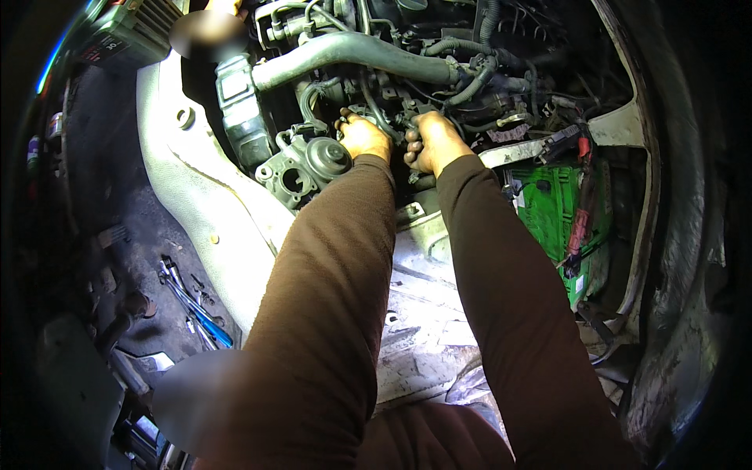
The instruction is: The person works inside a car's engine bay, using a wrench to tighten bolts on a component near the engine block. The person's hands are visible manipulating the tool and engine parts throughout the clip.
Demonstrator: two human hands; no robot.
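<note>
Both my arms, in brown sleeves, reach forward into an engine bay. My left hand (365, 138) is deep among the engine parts with its fingers curled against them; what they grip is hidden. Close to its right, my right hand (435, 143) has its darkened fingers bent inward, and whatever lies within them cannot be made out. A thin dark hose (376, 108) runs down between the two hands. Just left of my left hand sits a round-capped metal housing (327, 159) with an open round hole in its flange. A thick grey pipe (352, 48) crosses beyond the hands.
A green battery (544, 205) with a red-wrapped cable (581, 215) stands at the right. The pale body panel (180, 184) edges the bay at the left. Several tools, including a blue-handled one (210, 327), lie on the floor. Another person's blurred part (207, 35) shows at the upper left.
</note>
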